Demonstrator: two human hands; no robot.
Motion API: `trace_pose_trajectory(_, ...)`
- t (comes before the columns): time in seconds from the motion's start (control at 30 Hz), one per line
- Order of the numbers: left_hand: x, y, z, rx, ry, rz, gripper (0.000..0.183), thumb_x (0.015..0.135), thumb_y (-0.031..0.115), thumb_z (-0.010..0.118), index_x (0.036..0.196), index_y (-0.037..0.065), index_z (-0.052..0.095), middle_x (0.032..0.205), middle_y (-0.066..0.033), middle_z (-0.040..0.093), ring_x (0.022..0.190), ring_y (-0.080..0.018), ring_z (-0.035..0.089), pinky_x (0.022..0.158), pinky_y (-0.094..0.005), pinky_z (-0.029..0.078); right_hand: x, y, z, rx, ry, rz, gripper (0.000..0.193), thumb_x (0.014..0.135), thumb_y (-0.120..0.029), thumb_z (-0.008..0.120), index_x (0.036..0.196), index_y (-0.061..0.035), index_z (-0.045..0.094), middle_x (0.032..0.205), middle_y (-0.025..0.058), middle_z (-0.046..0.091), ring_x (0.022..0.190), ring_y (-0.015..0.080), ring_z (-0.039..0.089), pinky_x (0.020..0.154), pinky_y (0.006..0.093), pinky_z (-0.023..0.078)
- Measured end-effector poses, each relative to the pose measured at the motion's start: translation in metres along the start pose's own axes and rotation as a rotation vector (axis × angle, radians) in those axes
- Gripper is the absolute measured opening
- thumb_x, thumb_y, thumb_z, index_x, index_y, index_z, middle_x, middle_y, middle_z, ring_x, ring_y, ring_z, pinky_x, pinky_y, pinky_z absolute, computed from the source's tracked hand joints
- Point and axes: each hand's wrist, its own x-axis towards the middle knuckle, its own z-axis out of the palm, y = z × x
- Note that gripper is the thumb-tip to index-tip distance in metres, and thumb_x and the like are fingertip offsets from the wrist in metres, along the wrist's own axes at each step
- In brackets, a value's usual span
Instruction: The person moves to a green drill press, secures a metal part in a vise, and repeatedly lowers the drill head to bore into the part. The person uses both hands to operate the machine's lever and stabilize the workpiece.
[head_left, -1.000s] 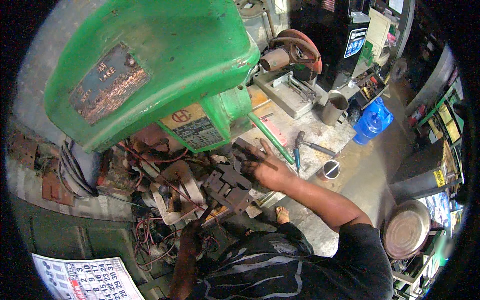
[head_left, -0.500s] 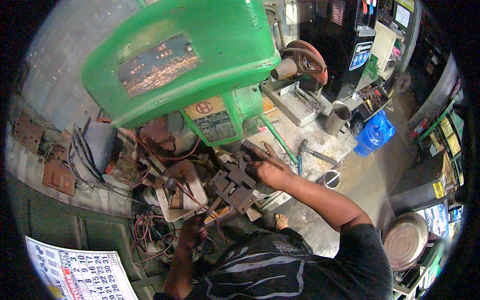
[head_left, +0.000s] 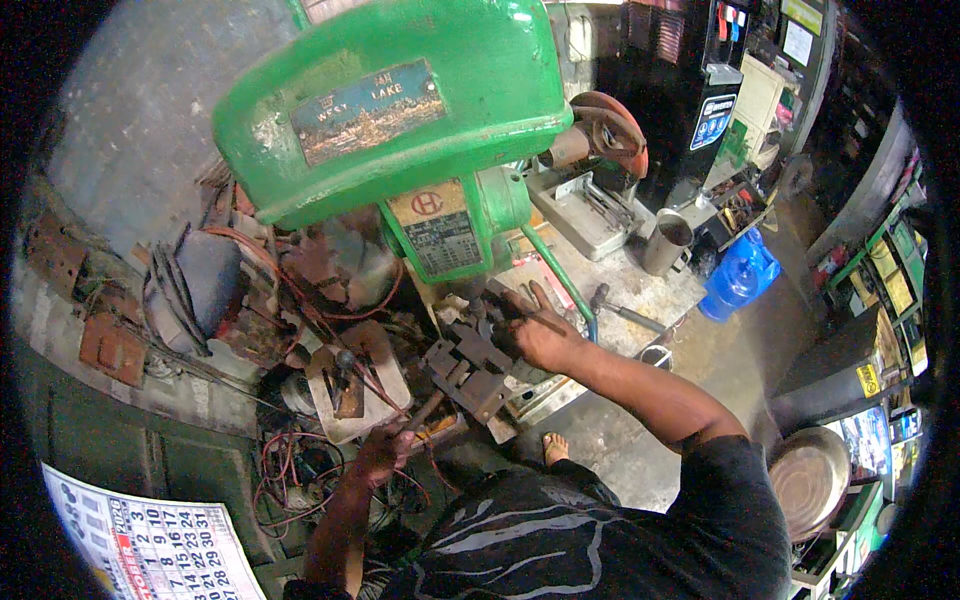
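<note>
In the middle stands a dark metal machine vise (head_left: 468,368), tilted, below the green head of a drill press (head_left: 390,100). My left hand (head_left: 383,452) is closed round the vise handle (head_left: 426,412), a bar that sticks out at the vise's near left. My right hand (head_left: 543,335) is at the far right side of the vise, below the drill head. Its fingers are stretched out and apart, beside the vise jaws; some of them are in shadow, and I see nothing held in them. The green feed lever (head_left: 560,270) slants down just beyond this hand.
A hammer (head_left: 630,312), a metal mug (head_left: 668,243) and a pale tray of tools (head_left: 590,215) lie on the bench at right. A white tray (head_left: 375,410) and tangled cables (head_left: 285,475) are at left. Blue plastic container (head_left: 738,280) stands on the floor.
The whole view has shifted a little, so the drill head sits higher and farther right. My left hand stays on the vise handle, and my right hand stays by the vise.
</note>
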Motion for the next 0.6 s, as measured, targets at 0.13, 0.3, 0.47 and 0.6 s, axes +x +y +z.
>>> trace_pose_trajectory(0.13,0.004,0.004,0.012,0.478,0.220,0.212,0.047,0.099,0.038,0.067,0.123,-0.002,0.069,0.104,-0.0137,0.074,0.085,-0.0327,0.071,0.084,-0.0463,0.057,0.003,0.004,0.015,0.092,0.117,-0.021,0.044,0.090,-0.021,0.059,0.132,-0.0166,0.068,0.143,0.0107,0.062,0.151,0.0377,0.036,0.120,0.0715,0.028)
trace_pose_trajectory(0.3,0.001,0.016,-0.003,0.066,0.020,0.026,0.041,0.100,0.030,0.070,0.125,-0.003,0.070,0.091,-0.0102,0.072,0.081,-0.0152,0.064,0.072,-0.0334,0.052,-0.037,0.032,0.043,0.617,0.431,0.175,0.044,0.084,-0.009,0.067,0.129,-0.0111,0.068,0.140,0.0149,0.064,0.144,0.0400,0.046,0.121,0.0570,0.035)
trace_pose_trajectory(0.47,0.022,0.026,-0.008,-0.215,-0.107,-0.049,0.026,0.102,0.016,0.066,0.121,0.000,0.070,0.076,0.0022,0.061,0.070,-0.0151,0.057,0.064,-0.0326,0.048,-0.141,0.068,0.123,0.551,0.540,1.154,0.032,0.096,-0.016,0.064,0.124,-0.0007,0.063,0.109,0.0251,0.073,0.102,0.0443,0.071,0.090,0.0471,0.056)
trace_pose_trajectory(0.6,0.018,0.039,0.013,0.285,0.109,0.455,0.022,0.101,0.012,0.063,0.120,0.004,0.071,0.084,-0.0117,0.070,0.075,-0.0243,0.065,0.072,-0.0392,0.052,-0.164,0.073,0.226,0.875,0.012,1.309,0.053,0.099,-0.030,0.063,0.139,0.0034,0.052,0.118,0.0338,0.070,0.117,0.0453,0.067,0.098,0.0509,0.053)
